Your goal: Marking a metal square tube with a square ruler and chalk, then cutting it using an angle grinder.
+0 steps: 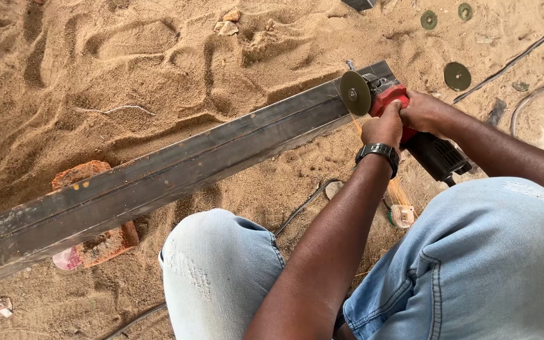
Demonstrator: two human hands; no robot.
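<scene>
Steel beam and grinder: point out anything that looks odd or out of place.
Several loose discs lie scattered on the sand. The long steel beam rests on a broken, crumbling brick. Sparks fall beneath the angle grinder, held by both hands.

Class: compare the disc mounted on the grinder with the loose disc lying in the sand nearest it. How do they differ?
The mounted disc stands on edge against the steel beam; the loose disc lies flat on sand. The mounted disc looks larger and is on the grinder; the loose disc lies untouched. Both are round and greenish.

Red-black angle grinder [404, 123], disc on long dark steel beam [158, 173] end, over sand.
</scene>
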